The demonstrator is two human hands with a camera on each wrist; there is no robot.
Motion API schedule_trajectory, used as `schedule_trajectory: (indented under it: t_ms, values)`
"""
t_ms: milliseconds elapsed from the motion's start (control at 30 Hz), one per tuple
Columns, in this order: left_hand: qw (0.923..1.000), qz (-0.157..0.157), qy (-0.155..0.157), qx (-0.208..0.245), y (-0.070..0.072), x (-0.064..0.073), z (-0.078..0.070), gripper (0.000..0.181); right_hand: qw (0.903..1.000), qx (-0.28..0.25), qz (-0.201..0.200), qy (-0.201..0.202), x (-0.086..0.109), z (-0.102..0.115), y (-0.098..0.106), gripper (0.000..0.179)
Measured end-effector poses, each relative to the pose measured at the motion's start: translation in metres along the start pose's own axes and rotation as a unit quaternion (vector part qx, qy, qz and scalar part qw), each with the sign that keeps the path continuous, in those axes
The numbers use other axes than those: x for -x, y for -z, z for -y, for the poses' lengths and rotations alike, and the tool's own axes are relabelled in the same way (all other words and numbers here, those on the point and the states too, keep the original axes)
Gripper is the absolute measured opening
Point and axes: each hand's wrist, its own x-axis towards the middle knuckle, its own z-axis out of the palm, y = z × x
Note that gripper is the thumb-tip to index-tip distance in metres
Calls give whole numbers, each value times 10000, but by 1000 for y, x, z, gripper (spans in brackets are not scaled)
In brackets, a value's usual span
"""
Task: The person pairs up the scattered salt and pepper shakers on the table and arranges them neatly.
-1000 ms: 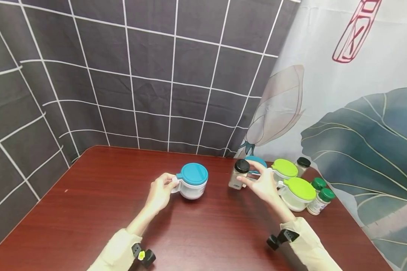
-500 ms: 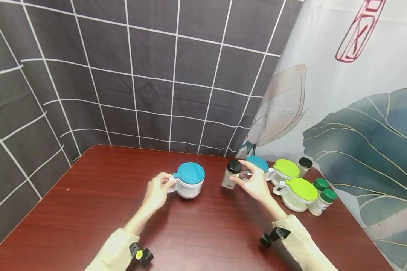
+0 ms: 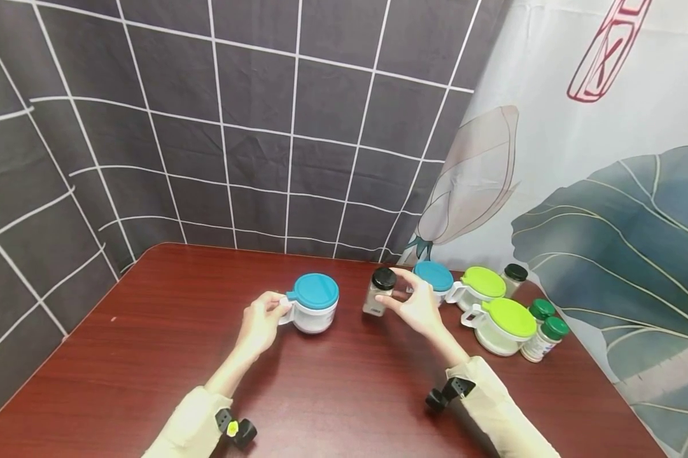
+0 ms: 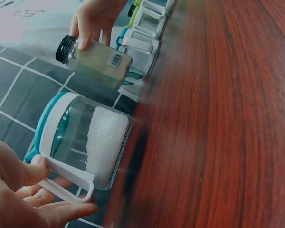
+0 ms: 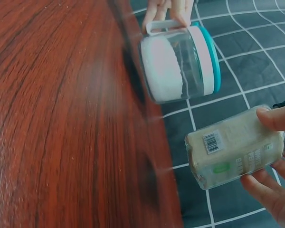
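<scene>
My left hand [image 3: 260,326] pinches the white handle of a clear seasoning jar [image 3: 315,305] with a blue lid. White granules fill part of this jar, as the left wrist view shows, and it hangs close over the table, its shadow beside it. To the right, my right hand [image 3: 417,310] grips a clear spice bottle [image 5: 237,149] with a black cap, thumb on one side and fingers on the other. Pale beige powder is inside, and a barcode shows on its side. The bottle is upright, a short gap from the jar, its base also close over the table.
Behind my right hand stands a second blue-lidded jar [image 3: 433,276]. Further right are two green-lidded jars [image 3: 510,318], another black-capped bottle [image 3: 514,275] and two green-capped bottles [image 3: 541,340], near the right edge of the reddish wooden table [image 3: 166,343]. A dark gridded cloth [image 3: 252,159] hangs behind.
Both hands have moved left, carrying the blue-lidded jar and the black-capped spice bottle. The right hand moved further, uncovering more of the second blue-lidded jar behind it.
</scene>
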Motion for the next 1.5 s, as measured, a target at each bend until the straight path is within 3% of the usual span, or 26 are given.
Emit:
schedule_trajectory:
  t_ms: [233, 633, 867, 1000, 1233, 1500]
  values:
    - [10000, -53, 72, 1, 4, -2, 3, 20, 9995, -320, 33, 22, -8, -31, -13, 53]
    - [9997, -215, 82, -44, 14, -2, 8, 20, 9985, -492, 152, 202, -12, -28, -33, 51]
    - [9996, -234, 118, -110, 21, -2, 11, 22, 9986, -463, 228, 110, -13, -27, -44, 52]
    - [9995, -273, 121, -102, 24, -3, 14, 22, 9980, -553, 286, 56, -14, -22, -50, 52]
    - [9993, -299, 176, -132, 31, -4, 14, 23, 9977, -500, 405, 201, -11, 10, -51, 48]
    - [9990, -365, 248, -85, 38, -8, 15, 24, 9962, -742, 455, 89, -12, 16, -59, 48]
